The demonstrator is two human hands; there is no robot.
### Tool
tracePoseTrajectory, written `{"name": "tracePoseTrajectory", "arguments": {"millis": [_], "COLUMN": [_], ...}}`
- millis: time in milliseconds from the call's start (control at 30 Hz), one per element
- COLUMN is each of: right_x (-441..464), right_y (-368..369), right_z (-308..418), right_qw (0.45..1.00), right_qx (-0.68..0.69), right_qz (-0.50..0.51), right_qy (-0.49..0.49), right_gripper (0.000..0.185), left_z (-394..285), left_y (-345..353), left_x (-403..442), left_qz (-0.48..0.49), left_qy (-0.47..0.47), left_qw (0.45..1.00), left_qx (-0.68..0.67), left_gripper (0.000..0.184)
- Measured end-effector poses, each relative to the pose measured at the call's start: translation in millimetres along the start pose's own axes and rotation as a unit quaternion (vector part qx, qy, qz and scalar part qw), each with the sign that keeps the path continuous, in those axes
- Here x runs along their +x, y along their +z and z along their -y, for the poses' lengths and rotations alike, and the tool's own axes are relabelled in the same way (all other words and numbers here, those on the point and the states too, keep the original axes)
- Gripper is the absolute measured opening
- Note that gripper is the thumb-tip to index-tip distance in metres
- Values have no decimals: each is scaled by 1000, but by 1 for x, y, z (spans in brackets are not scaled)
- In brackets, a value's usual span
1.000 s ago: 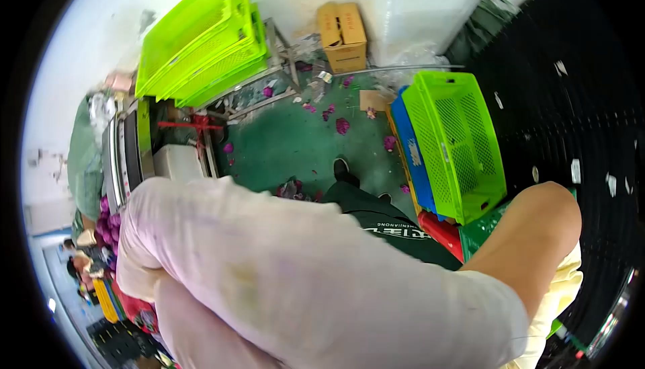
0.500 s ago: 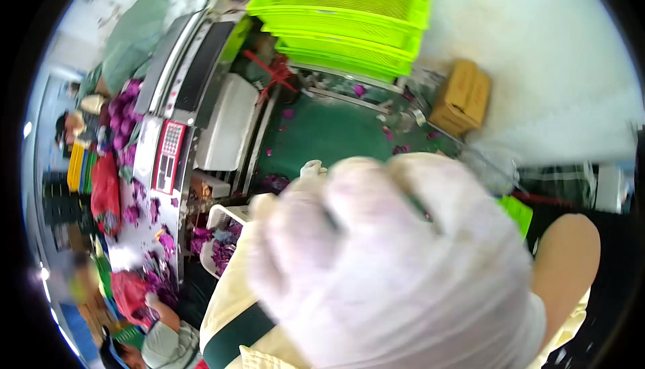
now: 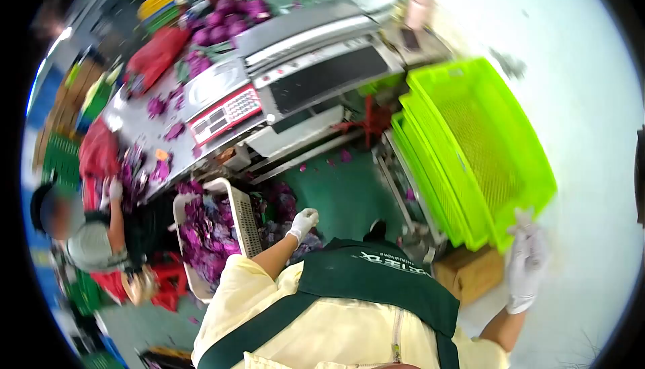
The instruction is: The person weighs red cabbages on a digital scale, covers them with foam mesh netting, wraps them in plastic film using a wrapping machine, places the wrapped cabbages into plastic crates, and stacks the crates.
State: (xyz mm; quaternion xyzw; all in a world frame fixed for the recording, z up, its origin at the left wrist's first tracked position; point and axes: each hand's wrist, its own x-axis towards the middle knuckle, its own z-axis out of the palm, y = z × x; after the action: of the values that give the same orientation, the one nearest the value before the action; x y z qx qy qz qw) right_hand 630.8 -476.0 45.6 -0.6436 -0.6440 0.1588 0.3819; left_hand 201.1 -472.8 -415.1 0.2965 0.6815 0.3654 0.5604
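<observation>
My left hand (image 3: 304, 224), in a white glove, is in front of my apron (image 3: 376, 275) with its fingers curled in and nothing visible in them. On the right, my gloved right hand (image 3: 527, 259) is level with the near corner of a stack of bright green crates (image 3: 521, 117). Its fingers point up and are smeared, so whether they touch the rim I cannot tell. To the left of my left hand, a white basket (image 3: 247, 224) holds purple leaves (image 3: 205, 234).
A metal table (image 3: 144, 134) carries purple cabbages (image 3: 228, 19), a red-edged scale (image 3: 225, 113) and a wrapping machine (image 3: 322, 76). A co-worker (image 3: 97, 248) is at the left. A cardboard box (image 3: 474, 275) sits below the crates. Leaves litter the green floor (image 3: 336, 191).
The view has swung toward the table, and the crates now appear at the right. My right hand has moved from close before the camera down to the right. My left hand is now plainly visible.
</observation>
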Motion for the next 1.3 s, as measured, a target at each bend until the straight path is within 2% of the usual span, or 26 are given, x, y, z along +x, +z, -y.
{"name": "tracePoseTrajectory", "arguments": {"millis": [100, 167, 233, 367, 433, 533, 600, 633, 700, 767, 800, 833, 933, 967, 1000, 1033, 1067, 1100, 1167, 1200, 1233, 1267, 1300], "right_x": [62, 108, 146, 219, 248, 286, 306, 318, 339, 360, 372, 384, 407, 412, 419, 424, 428, 432, 452, 464, 473, 488, 502], "right_y": [43, 65, 86, 141, 170, 215, 246, 264, 293, 318, 329, 340, 355, 357, 359, 362, 364, 363, 368, 375, 379, 385, 391], "right_z": [-30, -35, -28, 8, 27, 50, 63, 73, 91, 113, 119, 122, 129, 129, 115, 111, 109, 107, 105, 94, 87, 95, 97], "right_qw": [996, 990, 979, 945, 933, 915, 928, 926, 937, 940, 939, 936, 940, 942, 937, 938, 953, 963, 959, 959, 961, 948, 944], "right_qx": [52, 57, 55, 49, 57, 31, 46, 48, 33, 26, 1, -25, -58, -62, -72, -76, -53, -30, -43, -42, -41, -106, -106], "right_qz": [67, 110, 160, 226, 234, 248, 258, 257, 263, 266, 273, 281, 277, 282, 262, 261, 261, 260, 280, 274, 266, 267, 263], "right_qy": [-14, -71, -113, -231, -267, -317, -266, -271, -229, -212, -211, -210, -188, -169, -220, -216, -141, -65, -32, -51, -63, -137, -166], "right_gripper": [23, 22, 22, 20, 20, 20, 20, 20, 20, 19, 19, 19, 18, 18, 19, 19, 19, 19, 19, 18, 18, 17, 14], "left_z": [-41, -80, -126, -220, -244, -280, -316, -332, -371, -419, -441, -429, -443, -449, -424, -398, -409, -419, -428, -417, -468, -466, -473], "left_y": [1, 6, 5, -35, -78, -165, -231, -268, -335, -386, -404, -441, -473, -470, -494, -517, -513, -513, -506, -512, -466, -464, -457], "left_x": [-6, -9, -14, -22, -5, 43, 83, 112, 175, 217, 237, 291, 340, 348, 385, 423, 433, 435, 439, 450, 386, 387, 381], "left_qz": [-63, -98, -146, -290, -353, -370, -386, -391, -435, -457, -435, -468, -407, -429, -395, -353, -366, -379, -352, -356, -324, -340, -329], "left_qy": [30, 60, 196, 259, 297, 313, 317, 330, 348, 339, 283, 250, 57, 16, 97, 174, 190, 174, 156, 200, 113, 121, 160], "left_qw": [997, 992, 968, 920, 885, 866, 860, 855, 830, 813, 845, 815, 850, 826, 870, 901, 907, 904, 920, 904, 907, 888, 876], "left_qx": [-13, -48, -57, -45, -67, -124, -106, -88, -6, 126, 127, 233, 329, 366, 277, 183, 88, 95, -71, -123, -245, -286, -315], "left_gripper": [29, 29, 28, 26, 25, 30, 38, 44, 63, 81, 96, 110, 127, 121, 115, 109, 98, 92, 86, 79, 74, 66, 65]}}
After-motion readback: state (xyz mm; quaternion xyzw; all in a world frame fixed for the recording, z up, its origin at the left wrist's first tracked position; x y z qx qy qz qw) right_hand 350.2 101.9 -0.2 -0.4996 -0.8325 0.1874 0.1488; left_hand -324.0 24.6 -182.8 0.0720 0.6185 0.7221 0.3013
